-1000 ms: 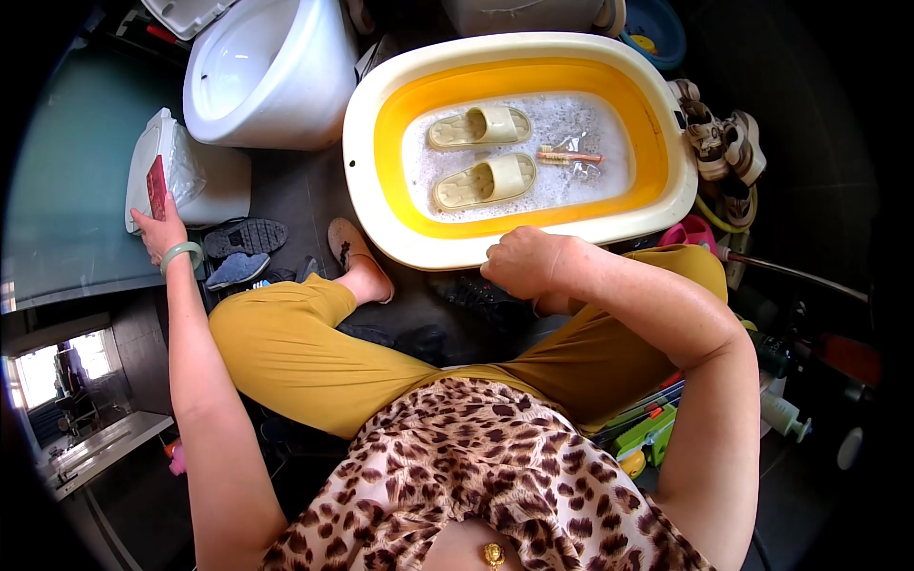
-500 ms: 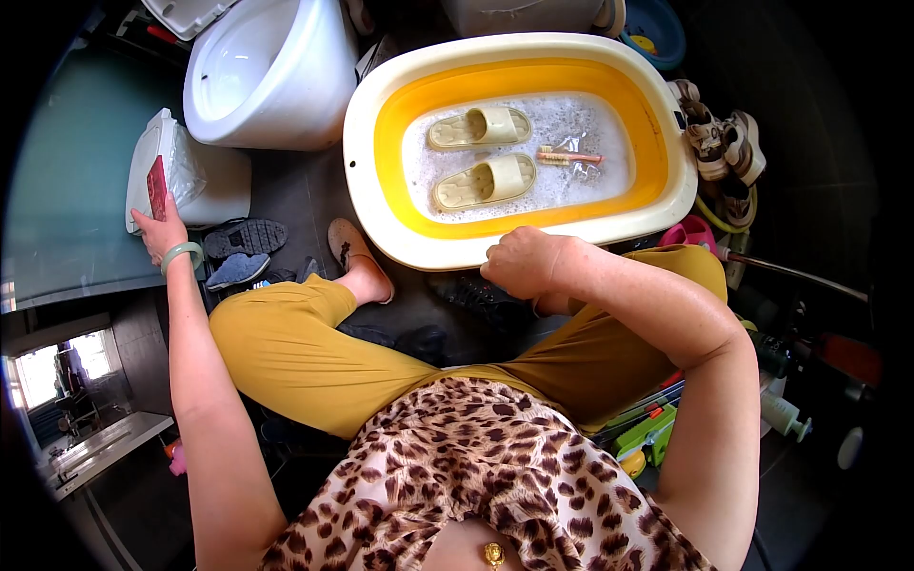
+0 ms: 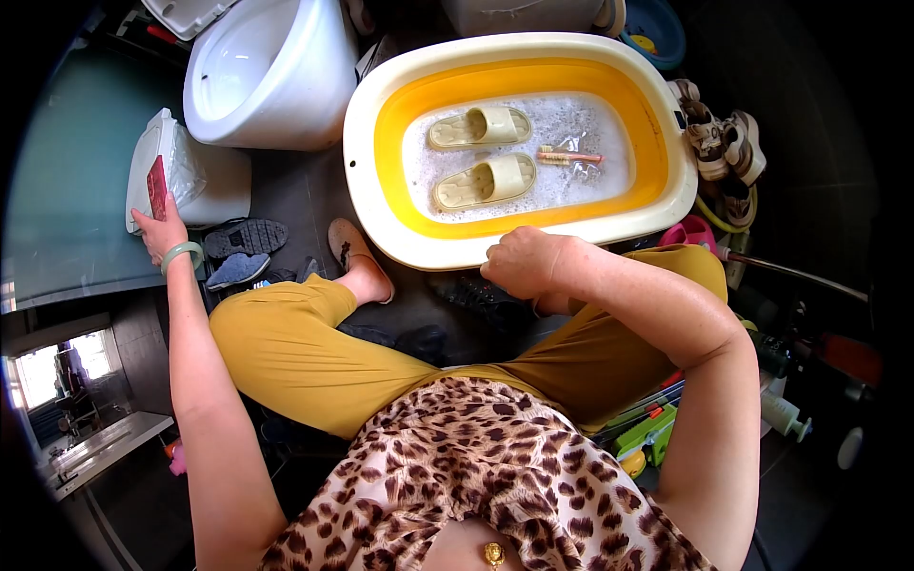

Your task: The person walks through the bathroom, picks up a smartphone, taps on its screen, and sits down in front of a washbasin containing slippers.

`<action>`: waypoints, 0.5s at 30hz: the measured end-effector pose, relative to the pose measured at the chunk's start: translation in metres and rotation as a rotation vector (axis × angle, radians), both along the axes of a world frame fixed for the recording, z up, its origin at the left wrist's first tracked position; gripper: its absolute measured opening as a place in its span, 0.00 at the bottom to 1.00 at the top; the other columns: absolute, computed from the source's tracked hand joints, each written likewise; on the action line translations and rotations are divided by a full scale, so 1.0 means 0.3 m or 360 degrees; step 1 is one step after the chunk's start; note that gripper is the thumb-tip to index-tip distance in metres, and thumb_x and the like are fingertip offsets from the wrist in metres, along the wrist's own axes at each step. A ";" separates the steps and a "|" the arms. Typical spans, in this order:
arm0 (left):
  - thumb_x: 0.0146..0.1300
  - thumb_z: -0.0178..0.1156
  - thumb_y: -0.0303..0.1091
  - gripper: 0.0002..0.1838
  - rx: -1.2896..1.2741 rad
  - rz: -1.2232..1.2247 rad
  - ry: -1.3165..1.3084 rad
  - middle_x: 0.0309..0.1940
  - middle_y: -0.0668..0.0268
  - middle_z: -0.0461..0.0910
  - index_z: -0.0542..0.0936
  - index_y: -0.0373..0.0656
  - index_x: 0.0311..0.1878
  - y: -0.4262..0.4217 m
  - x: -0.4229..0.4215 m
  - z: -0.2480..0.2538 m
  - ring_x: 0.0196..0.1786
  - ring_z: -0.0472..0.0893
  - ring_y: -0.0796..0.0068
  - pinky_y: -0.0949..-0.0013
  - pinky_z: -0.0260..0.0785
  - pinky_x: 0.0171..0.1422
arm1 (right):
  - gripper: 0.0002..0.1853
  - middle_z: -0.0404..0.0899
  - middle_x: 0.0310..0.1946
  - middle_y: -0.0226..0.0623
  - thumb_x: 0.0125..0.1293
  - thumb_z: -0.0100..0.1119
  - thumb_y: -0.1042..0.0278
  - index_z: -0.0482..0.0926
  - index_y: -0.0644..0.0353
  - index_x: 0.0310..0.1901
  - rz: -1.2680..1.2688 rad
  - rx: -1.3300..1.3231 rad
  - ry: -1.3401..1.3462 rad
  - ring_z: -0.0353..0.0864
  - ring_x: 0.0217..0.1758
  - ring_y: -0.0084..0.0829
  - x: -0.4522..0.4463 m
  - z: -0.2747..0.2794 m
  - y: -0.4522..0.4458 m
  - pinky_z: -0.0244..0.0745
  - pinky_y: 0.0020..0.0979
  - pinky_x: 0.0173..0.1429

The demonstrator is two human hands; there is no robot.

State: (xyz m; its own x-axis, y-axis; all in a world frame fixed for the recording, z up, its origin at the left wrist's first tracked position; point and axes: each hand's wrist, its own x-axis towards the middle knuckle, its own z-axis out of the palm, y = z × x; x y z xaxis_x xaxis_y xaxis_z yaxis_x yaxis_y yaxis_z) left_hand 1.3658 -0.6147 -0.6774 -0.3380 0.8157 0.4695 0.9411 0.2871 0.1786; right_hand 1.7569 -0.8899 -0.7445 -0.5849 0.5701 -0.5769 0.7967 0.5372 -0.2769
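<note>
My left hand (image 3: 162,233) is stretched out to the far left, its fingers closed on a flat red packet (image 3: 158,186) in front of a white lidded bin (image 3: 214,186). My right hand (image 3: 526,262) is curled at the near rim of a yellow-and-white tub (image 3: 381,224); its fingertips are hidden, so I cannot tell what, if anything, it grips. Two pale slippers, a far one (image 3: 500,124) and a near one (image 3: 514,178), sit in the tub's soapy water. To their right a pink-handled brush (image 3: 581,157) lies in the suds.
A toilet (image 3: 328,86) stands behind the bin. Dark shoes (image 3: 246,238) lie on the floor between the bin and my knee. Sneakers (image 3: 741,147) are stacked right of the tub, and a blue basin (image 3: 657,33) is at the back right. A green toy (image 3: 647,433) is by my right thigh.
</note>
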 end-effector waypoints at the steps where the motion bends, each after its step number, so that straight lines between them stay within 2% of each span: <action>1: 0.48 0.50 0.64 0.44 -0.0002 0.0002 -0.0001 0.53 0.50 0.66 0.51 0.50 0.64 0.000 0.001 0.000 0.54 0.68 0.49 0.47 0.58 0.53 | 0.10 0.79 0.35 0.39 0.49 0.53 0.72 0.80 0.60 0.35 0.0000 0.0000 -0.0005 0.78 0.39 0.34 0.000 0.002 0.000 0.73 0.31 0.40; 15: 0.48 0.50 0.64 0.44 -0.0019 0.0018 -0.0002 0.54 0.50 0.65 0.51 0.50 0.64 -0.009 0.012 0.009 0.55 0.67 0.49 0.47 0.58 0.54 | 0.11 0.79 0.35 0.39 0.50 0.52 0.72 0.80 0.60 0.35 -0.0026 -0.0002 0.0016 0.78 0.40 0.34 0.001 -0.001 -0.001 0.73 0.31 0.40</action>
State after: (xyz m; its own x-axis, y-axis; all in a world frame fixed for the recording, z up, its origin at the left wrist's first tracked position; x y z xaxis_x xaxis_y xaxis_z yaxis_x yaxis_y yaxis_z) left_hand 1.3694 -0.6174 -0.6748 -0.3477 0.8174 0.4592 0.9376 0.3000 0.1760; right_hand 1.7572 -0.8903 -0.7450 -0.5813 0.5790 -0.5717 0.8025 0.5238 -0.2857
